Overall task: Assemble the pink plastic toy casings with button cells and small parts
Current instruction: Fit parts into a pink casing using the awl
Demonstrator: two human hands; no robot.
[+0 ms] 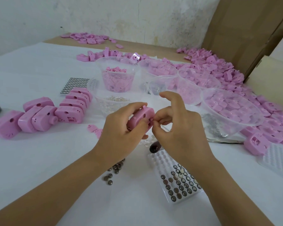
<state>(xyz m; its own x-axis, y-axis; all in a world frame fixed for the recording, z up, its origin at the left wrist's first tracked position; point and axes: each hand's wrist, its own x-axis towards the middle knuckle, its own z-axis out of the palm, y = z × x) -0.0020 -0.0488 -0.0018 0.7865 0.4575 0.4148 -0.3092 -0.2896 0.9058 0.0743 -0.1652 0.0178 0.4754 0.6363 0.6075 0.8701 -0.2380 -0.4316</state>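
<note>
My left hand (121, 128) grips a pink toy casing (141, 118) above the middle of the table. My right hand (176, 123) pinches a tiny part against the casing's right end, with its index finger raised. What the part is I cannot tell. A clear blister tray with several button cells (180, 183) lies under my right wrist. Loose button cells (114, 170) lie under my left wrist. Several closed pink casings (44, 115) stand in a cluster at the left.
Clear plastic bowls of pink parts (118, 75) (230, 106) stand behind my hands, one holding clear small parts (114, 101). A big heap of pink casings (227, 70) fills the right side. A full cell tray (75, 85) lies back left. Cardboard boxes (245, 23) stand at the right.
</note>
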